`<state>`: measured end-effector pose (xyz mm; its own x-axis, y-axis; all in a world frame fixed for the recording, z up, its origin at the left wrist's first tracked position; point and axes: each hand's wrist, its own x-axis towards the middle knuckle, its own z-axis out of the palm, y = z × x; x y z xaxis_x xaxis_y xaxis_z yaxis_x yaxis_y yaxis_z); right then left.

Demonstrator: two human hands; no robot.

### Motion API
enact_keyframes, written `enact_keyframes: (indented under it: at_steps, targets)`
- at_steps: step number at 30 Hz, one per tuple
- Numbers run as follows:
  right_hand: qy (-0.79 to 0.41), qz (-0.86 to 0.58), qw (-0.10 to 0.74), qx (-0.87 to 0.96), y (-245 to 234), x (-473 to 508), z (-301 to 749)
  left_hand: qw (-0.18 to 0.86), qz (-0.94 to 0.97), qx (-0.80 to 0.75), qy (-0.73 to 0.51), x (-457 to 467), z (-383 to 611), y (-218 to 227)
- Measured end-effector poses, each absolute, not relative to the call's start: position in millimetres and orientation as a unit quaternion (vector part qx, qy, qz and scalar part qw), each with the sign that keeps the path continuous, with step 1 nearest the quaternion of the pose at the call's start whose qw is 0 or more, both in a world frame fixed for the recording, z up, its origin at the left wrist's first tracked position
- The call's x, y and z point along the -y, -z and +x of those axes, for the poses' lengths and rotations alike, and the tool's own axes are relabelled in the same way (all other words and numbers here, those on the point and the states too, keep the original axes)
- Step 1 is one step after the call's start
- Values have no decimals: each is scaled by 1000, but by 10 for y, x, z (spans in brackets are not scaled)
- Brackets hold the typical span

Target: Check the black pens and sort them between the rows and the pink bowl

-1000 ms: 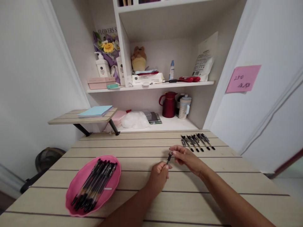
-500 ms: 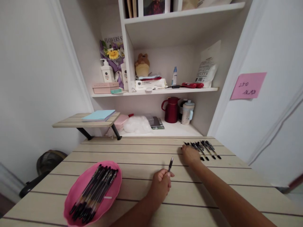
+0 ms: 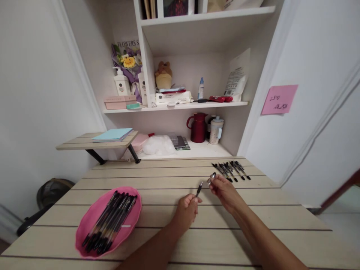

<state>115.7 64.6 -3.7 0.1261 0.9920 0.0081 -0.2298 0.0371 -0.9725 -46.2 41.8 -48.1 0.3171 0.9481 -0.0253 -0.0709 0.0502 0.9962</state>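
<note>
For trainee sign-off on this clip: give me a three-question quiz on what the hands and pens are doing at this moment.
1. Multiple choice: what does the left hand hold?
A) a bottle
B) a black pen
C) a notebook

2. True or false: the right hand is open and holds nothing.

3. Fill in: the heap of pens on the left lies in a ____ tray.

Key
1. B.
2. False: its fingertips pinch a small dark piece, probably a cap, just short of the row of pens.
3. pink.
</note>
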Motion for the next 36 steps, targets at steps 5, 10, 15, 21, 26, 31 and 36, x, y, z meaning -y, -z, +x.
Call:
enact_keyframes:
  at_steps: [5,10,15,21,26,31,36]
  targets:
    - [-507,-402,671,362,-75,-552,1159,593,565,-399,-413,-428,-458,534]
    - [-485,-408,667,392,-55,-567,1124,592,571,-403,-402,-413,-462,505]
    - [-474,-417,638,442,-24,-560,1084,590,578,-403,-395,-402,-465,461]
    - [-499,-425,573,492,-17,-486,977,585,578,-408,-397,-407,-461,469]
    - [-533,-413,550,492,31,-471,951,581,584,-406,-396,-404,-458,479]
    - [-551,-417,535,487,59,-450,964,569,594,-415,-388,-400,-464,473]
    - [-544,-422,536,488,84,-440,956,557,605,-416,-388,-409,-469,495]
